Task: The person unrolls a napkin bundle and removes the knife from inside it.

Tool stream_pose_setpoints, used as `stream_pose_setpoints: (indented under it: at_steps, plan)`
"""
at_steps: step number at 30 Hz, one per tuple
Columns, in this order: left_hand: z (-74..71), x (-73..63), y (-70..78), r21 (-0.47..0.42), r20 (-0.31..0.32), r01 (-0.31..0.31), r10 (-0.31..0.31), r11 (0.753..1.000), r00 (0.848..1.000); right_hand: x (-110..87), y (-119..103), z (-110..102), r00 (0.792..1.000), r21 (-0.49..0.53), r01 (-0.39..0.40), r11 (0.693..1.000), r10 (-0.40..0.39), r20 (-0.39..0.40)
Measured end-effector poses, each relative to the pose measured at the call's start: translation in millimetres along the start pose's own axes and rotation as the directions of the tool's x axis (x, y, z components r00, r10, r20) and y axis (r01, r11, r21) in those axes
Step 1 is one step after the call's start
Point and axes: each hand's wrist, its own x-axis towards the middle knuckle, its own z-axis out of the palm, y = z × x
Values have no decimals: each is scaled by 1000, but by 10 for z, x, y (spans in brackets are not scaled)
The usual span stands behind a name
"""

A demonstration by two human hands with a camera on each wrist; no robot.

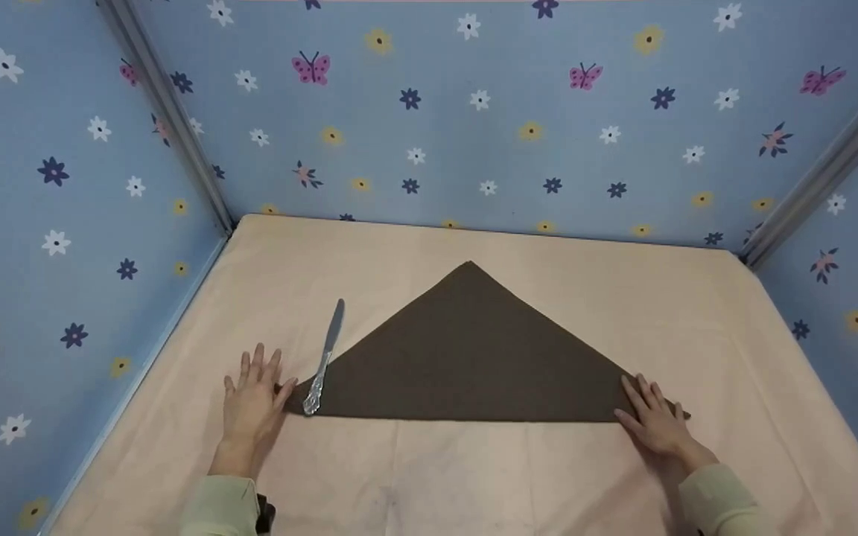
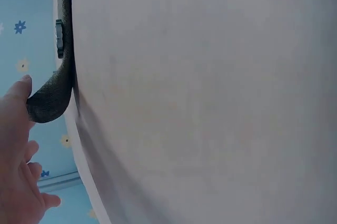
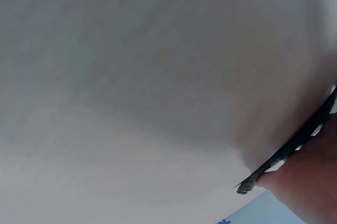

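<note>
A dark brown cloth napkin lies folded in a triangle, its point away from me and its long edge near. My left hand pinches the left corner between thumb and fingers; that corner curls up off the table in the left wrist view. A silver table knife with an ornate handle lies slanted across the napkin's left part, its blade past the slanted edge. On the right corner rests my right hand, fingers spread over the cloth. The right wrist view catches its thumb side along the cloth edge.
A pale peach tablecloth covers the table. Blue panels with flowers and butterflies stand at the back and both sides, with grey posts at the rear corners.
</note>
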Motion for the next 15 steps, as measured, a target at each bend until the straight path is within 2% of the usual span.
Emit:
stream_pose_setpoints:
  at_steps: [4,7,15]
  plan:
    - [-12,-10,-30,11,-14,28,-28,1000,1000,-1,-7,-17,1000,5,7,1000,-7,-7]
    - [-18,-26,-45,20,-1,57,-57,998,998,-6,-10,-24,1000,13,11,1000,-10,-9]
    - [-17,-61,-73,58,87,129,-134,990,987,-22,-16,-16,1000,19,9,1000,-9,-4]
